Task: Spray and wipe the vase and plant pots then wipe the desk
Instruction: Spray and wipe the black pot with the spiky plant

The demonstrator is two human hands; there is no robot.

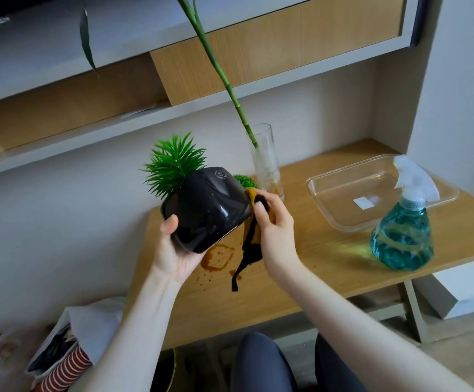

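Above the counter, the left hand grips a glossy black plant pot, tipped on its side with its spiky green plant pointing away. The right hand pinches a yellow-and-black cloth against the pot's base edge. Below lies a brown spill. Behind stands a glass vase holding a bamboo stalk; rightward, a clear tray and blue spray bottle.

Both arms reach out in front, bare to the elbow. The left hand is turned palm up, fingers cupped under a pot, thumb up on its side. The right hand is a bit higher, fingers curled tight, pinching a cloth.
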